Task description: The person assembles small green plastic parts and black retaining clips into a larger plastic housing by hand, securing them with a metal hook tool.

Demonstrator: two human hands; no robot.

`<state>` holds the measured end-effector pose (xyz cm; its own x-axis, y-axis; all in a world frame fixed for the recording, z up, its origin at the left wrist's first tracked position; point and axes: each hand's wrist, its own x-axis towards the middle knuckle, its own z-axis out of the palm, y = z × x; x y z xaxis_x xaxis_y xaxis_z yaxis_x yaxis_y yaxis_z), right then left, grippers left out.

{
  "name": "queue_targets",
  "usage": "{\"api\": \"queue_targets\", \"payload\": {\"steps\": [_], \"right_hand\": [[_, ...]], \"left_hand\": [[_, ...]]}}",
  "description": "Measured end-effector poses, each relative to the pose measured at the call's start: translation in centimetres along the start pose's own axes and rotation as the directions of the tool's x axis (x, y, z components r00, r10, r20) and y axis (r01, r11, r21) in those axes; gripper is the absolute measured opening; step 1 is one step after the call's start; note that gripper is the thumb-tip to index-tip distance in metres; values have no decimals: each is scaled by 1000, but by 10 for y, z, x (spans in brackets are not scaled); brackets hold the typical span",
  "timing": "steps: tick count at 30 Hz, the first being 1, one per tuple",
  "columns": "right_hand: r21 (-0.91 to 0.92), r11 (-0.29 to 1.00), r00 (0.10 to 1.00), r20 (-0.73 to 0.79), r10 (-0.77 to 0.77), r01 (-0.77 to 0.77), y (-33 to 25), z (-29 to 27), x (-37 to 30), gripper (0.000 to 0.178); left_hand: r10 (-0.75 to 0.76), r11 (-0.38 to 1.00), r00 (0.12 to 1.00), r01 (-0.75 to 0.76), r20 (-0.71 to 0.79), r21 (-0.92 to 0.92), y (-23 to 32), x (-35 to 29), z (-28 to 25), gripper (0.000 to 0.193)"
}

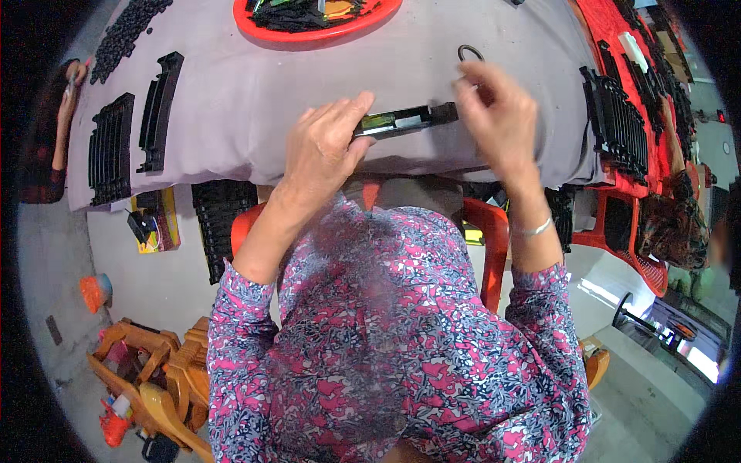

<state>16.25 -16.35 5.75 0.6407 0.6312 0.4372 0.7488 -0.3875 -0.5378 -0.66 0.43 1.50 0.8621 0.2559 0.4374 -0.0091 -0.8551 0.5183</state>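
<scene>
At the far left, well apart from the person's own two hands, one co-worker's hand shows beside the table. Inward from it, well to the left of the person's left hand, lie one heap of small black pieces, too many to count, and, nearer the person, two groups of long black parts: a wider, ribbed set and a narrower set, their members too tightly packed to number. Beyond the left hand sits one red basin, holding a tangle of black parts plus bits of green and orange, cut off by the upper edge. The left hand grips the left end of one long black case, its thumb along the near side; the case spans the gap between the hands, with yellow-green and silvery areas inside. Just past its right end and beyond the right hand lies one black ring-shaped piece. The right hand, fingers curled and blurred, is at the case's right end; whether it grasps anything cannot be told. Well to its right rests one more ribbed black group.
</scene>
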Motion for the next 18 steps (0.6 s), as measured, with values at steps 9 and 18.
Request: {"api": "queue_targets", "payload": {"steps": [9, 18], "right_hand": [[-293, 909, 917, 180, 357, -296, 78, 2, 53, 42], [-364, 917, 944, 213, 251, -161, 62, 29, 52, 32]], "left_hand": [[-6, 997, 1000, 6, 8, -80, -1, 0, -11, 56], [-60, 998, 949, 68, 309, -13, -9, 18, -20, 45]]}}
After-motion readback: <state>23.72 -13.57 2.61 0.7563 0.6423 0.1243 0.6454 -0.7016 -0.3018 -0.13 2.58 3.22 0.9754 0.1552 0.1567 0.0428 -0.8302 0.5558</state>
